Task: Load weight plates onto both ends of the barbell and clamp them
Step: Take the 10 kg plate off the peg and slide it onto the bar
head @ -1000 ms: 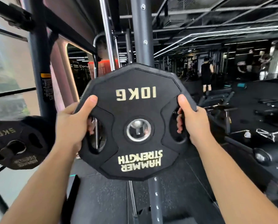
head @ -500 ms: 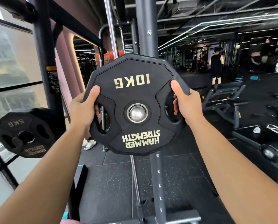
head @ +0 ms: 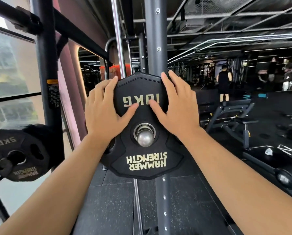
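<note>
Head cam: left hand & right hand flat, fingers straight, on 10 kg plate, prob. so I push it evenly down the barbell sleeve w/o tilting.

So the barbell sleeve pokes through the 10KG plate, which hangs on it. Off left, a 5KG plate sits on a rack peg. The speckled rubber floor carries the rack post and a bench.
</note>
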